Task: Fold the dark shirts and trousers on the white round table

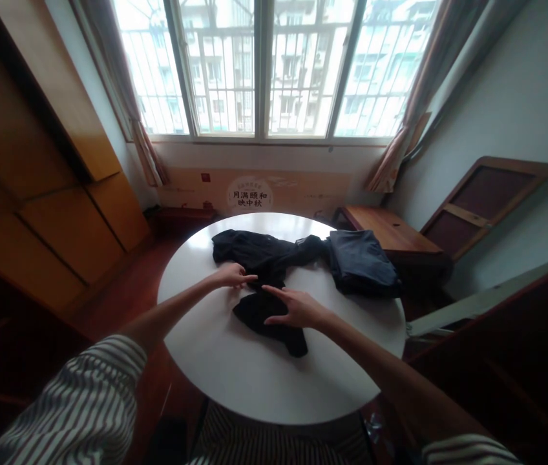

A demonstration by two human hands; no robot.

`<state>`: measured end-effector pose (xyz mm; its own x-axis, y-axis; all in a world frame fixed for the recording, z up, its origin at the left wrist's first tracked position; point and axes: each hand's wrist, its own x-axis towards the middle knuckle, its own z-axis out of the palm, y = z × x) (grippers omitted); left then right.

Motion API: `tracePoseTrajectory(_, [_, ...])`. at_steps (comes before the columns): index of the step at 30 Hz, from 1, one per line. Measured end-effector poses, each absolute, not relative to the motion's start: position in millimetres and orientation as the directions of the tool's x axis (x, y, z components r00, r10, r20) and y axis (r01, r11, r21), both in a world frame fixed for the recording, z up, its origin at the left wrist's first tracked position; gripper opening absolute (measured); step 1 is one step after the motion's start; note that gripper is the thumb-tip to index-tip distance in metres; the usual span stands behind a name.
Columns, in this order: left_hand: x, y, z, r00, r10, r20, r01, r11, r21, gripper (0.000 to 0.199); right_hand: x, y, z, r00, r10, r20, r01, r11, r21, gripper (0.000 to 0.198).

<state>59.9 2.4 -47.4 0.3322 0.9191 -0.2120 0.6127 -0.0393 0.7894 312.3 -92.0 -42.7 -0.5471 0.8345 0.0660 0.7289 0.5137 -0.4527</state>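
Note:
A black garment (254,248) lies loosely spread across a white oval table (216,361), and one part of it (254,313) reaches toward the near side. My left hand (234,276) is at the garment's left, with its index finger stretched out to the right and the other fingers partly curled. Over the near part is my right hand (298,308), thumb and index finger wide apart, touching or just above the cloth. The two index fingertips almost meet. A stack of folded dark clothes (364,261) sits at the table's right, against the garment's far end.
Behind the table, a wooden stool or low table (390,229) stands at the right, near a wooden chair or frame (472,200) by the wall. Wooden cabinets (55,226) line the left side. A printed banner (293,187) runs below the barred window.

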Motion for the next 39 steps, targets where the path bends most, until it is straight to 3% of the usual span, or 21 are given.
tracePoseTrajectory(5, [64.6, -7.3, -41.5, 0.231, 0.973, 0.005, 0.405, -0.101, 0.909, 0.035, 309.2, -100.6, -32.3, -0.608, 0.784, 0.129, 0.679, 0.597, -0.428, 0.033])
tracePoseTrajectory(7, [54.3, -10.0, -30.4, 0.173, 0.985, 0.023, 0.36, -0.085, 0.929, 0.034, 324.7, -103.1, -26.5, -0.585, 0.79, 0.183, 0.628, 0.584, -0.515, 0.026])
tracePoseTrajectory(11, [18.0, -28.7, -7.4, 0.07, 0.997, 0.041, 0.278, -0.058, 0.959, 0.034, 381.0, -122.0, -22.3, -0.45, 0.865, 0.224, 0.519, 0.457, -0.722, 0.031])
tracePoseTrajectory(14, [-8.2, -51.2, -1.2, 0.195, 0.979, -0.053, 0.224, 0.008, 0.975, 0.037, 419.2, -139.0, -22.7, -0.398, 0.9, 0.176, 0.452, 0.36, -0.816, 0.047])
tracePoseTrajectory(18, [-25.8, -65.6, -7.1, 0.498, 0.833, -0.242, 0.339, 0.07, 0.938, 0.038, 429.6, -139.7, -16.6, -0.638, 0.77, -0.023, 0.39, 0.297, -0.871, 0.051])
tracePoseTrajectory(20, [-24.9, -62.2, -11.3, 0.487, 0.832, -0.265, 0.386, 0.067, 0.92, 0.04, 420.7, -129.3, -11.8, -0.645, 0.763, -0.044, 0.389, 0.279, -0.878, 0.046])
tracePoseTrajectory(23, [-10.7, -54.8, -17.5, 0.262, 0.934, -0.243, 0.339, 0.146, 0.929, 0.047, 400.4, -109.5, -9.8, -0.468, 0.884, 0.017, 0.419, 0.238, -0.876, 0.052])
tracePoseTrajectory(25, [4.2, -54.8, -23.2, 0.126, 0.954, -0.272, 0.288, 0.227, 0.931, 0.064, 384.2, -98.9, -14.1, -0.437, 0.899, -0.032, 0.494, 0.21, -0.844, 0.062])
tracePoseTrajectory(27, [19.0, -59.6, -31.0, 0.13, 0.948, -0.291, 0.271, 0.248, 0.93, 0.082, 366.2, -92.8, -21.7, -0.459, 0.886, -0.064, 0.612, 0.263, -0.746, 0.063])
tracePoseTrajectory(29, [30.3, -66.0, -39.2, 0.221, 0.946, -0.238, 0.254, 0.18, 0.95, 0.088, 348.0, -90.4, -29.9, -0.435, 0.9, 0.01, 0.705, 0.348, -0.618, 0.054])
tracePoseTrajectory(31, [36.6, -70.2, -44.9, 0.29, 0.947, -0.141, 0.219, 0.078, 0.973, 0.077, 333.0, -89.7, -35.7, -0.41, 0.906, 0.107, 0.719, 0.393, -0.573, 0.046])
tracePoseTrajectory(33, [36.3, -70.5, -46.3, 0.253, 0.966, -0.047, 0.224, -0.011, 0.975, 0.058, 325.6, -88.6, -37.5, -0.41, 0.899, 0.151, 0.681, 0.412, -0.605, 0.04])
tracePoseTrajectory(36, [19.5, -65.3, -42.0, 0.108, 0.993, 0.057, 0.242, -0.082, 0.967, 0.042, 335.5, -86.6, -33.2, -0.386, 0.903, 0.188, 0.599, 0.4, -0.694, 0.036])
tracePoseTrajectory(39, [-18.9, -60.0, -35.3, 0.042, 0.998, 0.055, 0.218, -0.063, 0.974, 0.04, 370.6, -89.5, -25.0, -0.295, 0.941, 0.165, 0.452, 0.289, -0.844, 0.033])
